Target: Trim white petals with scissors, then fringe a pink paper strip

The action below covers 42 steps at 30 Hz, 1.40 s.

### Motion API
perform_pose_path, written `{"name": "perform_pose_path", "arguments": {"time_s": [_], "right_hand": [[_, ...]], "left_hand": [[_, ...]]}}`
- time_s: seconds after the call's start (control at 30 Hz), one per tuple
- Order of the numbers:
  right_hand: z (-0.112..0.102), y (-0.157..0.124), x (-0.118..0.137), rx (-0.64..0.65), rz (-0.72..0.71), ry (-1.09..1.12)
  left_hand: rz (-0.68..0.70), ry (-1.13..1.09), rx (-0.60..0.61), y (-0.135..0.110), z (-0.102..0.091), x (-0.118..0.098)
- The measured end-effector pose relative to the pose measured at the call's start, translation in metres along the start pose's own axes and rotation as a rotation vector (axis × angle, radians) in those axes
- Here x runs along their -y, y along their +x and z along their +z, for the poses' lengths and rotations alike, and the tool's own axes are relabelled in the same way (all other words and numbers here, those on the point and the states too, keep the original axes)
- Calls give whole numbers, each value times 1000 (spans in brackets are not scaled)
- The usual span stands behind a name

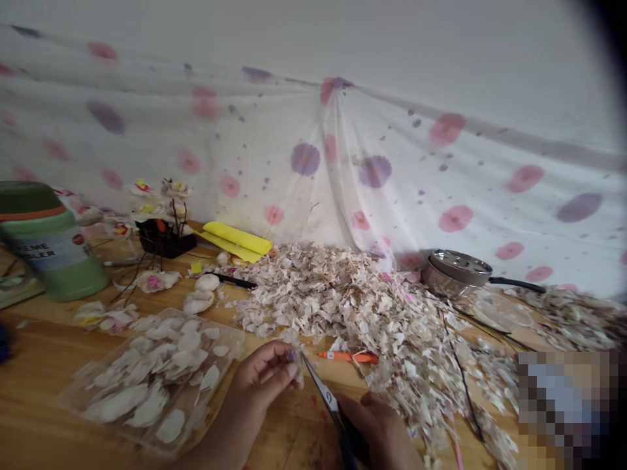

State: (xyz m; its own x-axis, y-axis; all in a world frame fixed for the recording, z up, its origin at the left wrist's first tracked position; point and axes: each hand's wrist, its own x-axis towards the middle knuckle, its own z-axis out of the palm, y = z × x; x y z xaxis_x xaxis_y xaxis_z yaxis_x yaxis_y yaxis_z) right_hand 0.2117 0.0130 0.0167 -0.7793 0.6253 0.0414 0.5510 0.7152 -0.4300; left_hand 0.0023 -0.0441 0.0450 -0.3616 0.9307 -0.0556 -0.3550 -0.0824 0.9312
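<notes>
Near the front middle of the table, my left hand [267,373] is closed, pinching a thin pale, see-through flake [300,372] between thumb and fingers. My right hand [379,427] grips a pair of scissors [326,393] with dark handles. The scissor tips point up and left and reach the edge of the flake; whether they touch it I cannot tell. Just beyond both hands spreads a large heap of pale flakes [343,294]. To the left of my left hand lies a clear plastic tray [223,339] filled with larger whitish petal-shaped pieces [171,352].
An orange marker [349,357] lies by the heap. Behind are a black pen [230,281], yellow sheet [238,241], black pot of handmade flowers [166,241] and green container [59,248]. A metal pan [458,274] and dark twigs [463,385] are at right. Spotted plastic sheeting [274,156] hangs behind.
</notes>
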Motion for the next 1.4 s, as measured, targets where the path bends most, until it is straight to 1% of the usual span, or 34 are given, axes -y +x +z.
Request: {"name": "perform_pose_path", "arguments": {"time_s": [0.1,0.23,0.37,0.5,0.63,0.7,0.9,1.07,1.4], "right_hand": [[-2,-1,0,-38,-14,53],[-4,-5,2,-54,16,91],[-1,-5,5,-45,53,-17],[8,-3,4,-106,-31,-148],[12,-2,1,-133,-90,-211],[12,-2,-1,-126,-89,-215],[10,-3,-2,-100,-63,-124],[7,-2,0,-71,-47,-132],[2,-3,3,-60,-75,-95]], "left_hand": [[-5,-9,-2,1,1,-2],[-37,-55,-32,2,2,-5],[-59,-134,-54,3,3,-5],[-39,-110,-64,1,3,-3],[-17,-37,-62,-1,2,-1],[-20,-12,-48,-1,2,1],[-19,38,39,-5,5,1],[-51,46,124,-8,8,-1],[-51,50,134,-6,7,0]]}}
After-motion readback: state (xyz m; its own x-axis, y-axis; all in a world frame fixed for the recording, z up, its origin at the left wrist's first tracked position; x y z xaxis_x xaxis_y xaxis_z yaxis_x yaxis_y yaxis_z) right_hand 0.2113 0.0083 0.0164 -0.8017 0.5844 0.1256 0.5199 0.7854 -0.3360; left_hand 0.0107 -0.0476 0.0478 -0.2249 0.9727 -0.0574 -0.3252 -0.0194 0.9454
